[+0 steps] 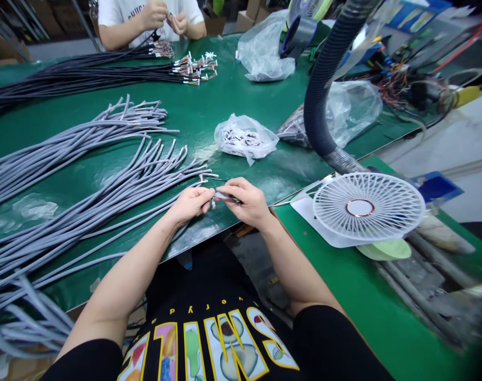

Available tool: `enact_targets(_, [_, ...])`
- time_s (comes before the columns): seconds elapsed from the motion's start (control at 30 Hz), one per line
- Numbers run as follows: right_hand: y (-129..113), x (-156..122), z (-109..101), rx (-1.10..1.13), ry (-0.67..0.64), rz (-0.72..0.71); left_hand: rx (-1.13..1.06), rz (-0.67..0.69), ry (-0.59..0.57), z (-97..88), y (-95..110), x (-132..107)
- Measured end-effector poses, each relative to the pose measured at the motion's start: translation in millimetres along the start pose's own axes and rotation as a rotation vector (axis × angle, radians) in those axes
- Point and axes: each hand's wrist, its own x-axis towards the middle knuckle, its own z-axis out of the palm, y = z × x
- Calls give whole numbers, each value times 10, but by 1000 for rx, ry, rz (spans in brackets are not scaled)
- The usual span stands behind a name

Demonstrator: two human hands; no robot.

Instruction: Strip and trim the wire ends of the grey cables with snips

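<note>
Left hand [193, 205]: pinched on cable end [214, 202], near table [209, 100] edge. Right hand [248, 203]: closed round thin tool [227, 198], type unclear. Step, apparently: dressing cable end. Next move seemingly calls for steady pinch.

Left hand [191, 205]: fingertips close together near the frayed tip of a grey cable, the exact grip too small to tell.
Right hand [248, 201]: closed on a small dark-and-silver item [227, 197], just beside the left fingertips.
Grey cables [106, 206]: two long bundles on the green tabletop [197, 111], reaching in from the left.
Black cables [106, 76]: beyond the grey ones, with white connectors [195, 69] at their ends.
Open bag [244, 137]: clear plastic, holding small black-and-white pieces, beyond the hands.
Right side: a ribbed black hose [319, 100] and a white fan [360, 207].
Far edge: a co-worker in a white shirt [124, 21], both hands raised.
</note>
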Motion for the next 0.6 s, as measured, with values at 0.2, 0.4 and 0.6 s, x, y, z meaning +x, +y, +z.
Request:
enact_targets(0.2, [-28, 103, -74, 8, -58, -36, 98, 12, -142, -29, -12, -9])
enact_targets(0.4, [2, 214, -75, 392, -169, 341, 289, -10, -262, -29, 3, -46])
enact_targets(0.6, [104, 171, 0, 940, -235, 725, 246, 16, -398, -31, 85, -93])
